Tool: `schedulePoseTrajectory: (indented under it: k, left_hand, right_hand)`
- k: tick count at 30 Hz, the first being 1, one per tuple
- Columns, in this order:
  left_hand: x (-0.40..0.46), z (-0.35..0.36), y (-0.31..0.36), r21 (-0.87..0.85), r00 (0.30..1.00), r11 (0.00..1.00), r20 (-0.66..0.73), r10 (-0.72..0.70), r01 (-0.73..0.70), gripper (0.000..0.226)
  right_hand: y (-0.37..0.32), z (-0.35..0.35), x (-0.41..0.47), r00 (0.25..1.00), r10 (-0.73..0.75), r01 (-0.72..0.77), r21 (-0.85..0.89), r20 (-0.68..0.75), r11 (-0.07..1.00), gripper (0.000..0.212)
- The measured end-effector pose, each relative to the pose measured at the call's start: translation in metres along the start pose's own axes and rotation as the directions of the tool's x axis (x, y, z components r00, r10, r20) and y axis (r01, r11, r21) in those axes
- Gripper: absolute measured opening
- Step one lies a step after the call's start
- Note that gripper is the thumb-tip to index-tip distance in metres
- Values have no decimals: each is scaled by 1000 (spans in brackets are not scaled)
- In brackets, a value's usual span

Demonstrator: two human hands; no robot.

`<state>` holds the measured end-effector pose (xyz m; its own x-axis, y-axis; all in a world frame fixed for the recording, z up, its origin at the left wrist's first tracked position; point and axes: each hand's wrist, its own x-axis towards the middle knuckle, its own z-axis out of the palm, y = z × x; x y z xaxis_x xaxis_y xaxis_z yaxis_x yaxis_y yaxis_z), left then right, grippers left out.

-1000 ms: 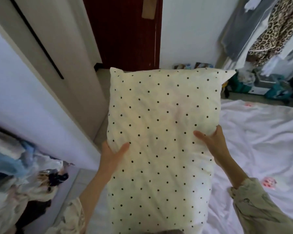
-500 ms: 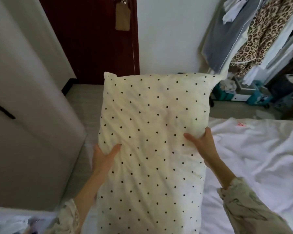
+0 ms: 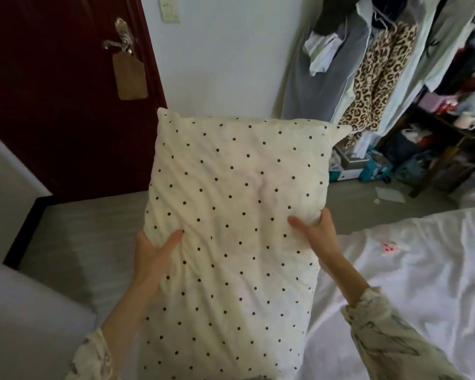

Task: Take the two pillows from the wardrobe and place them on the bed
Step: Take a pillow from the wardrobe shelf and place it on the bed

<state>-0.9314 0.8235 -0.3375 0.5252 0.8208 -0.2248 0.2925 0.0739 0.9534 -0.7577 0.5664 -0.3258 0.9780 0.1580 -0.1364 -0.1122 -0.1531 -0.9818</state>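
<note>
Swung rightward since the earlier frames, the view now centres the dark red door (image 3: 66, 105) and white bed (image 3: 422, 283). Polka-dot pillow (image 3: 236, 229) is held upright off the bed: left hand (image 3: 151, 253) and right hand (image 3: 317, 234) grip opposite edges, thumbs in front, remaining fingers hidden behind, keeping it balanced for carrying. No legible writing.

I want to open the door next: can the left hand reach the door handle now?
Probably not yet. The left hand grips the pillow together with the right hand, and the door handle looks well beyond it.
</note>
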Motion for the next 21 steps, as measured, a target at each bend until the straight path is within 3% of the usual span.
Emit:
schedulePoseTrajectory:
  k: [12,21]
  left_hand:
    - [217,177,88,82,978,997,209,-11,-6,81]
    - [317,346,147,167,884,983,467,-17,-69,76]
  right_hand:
    - [-27,10,238,988,74,-62,89,-138,994,66]
    - [-39,-46,351,904,142,-66,197,-402,978,69]
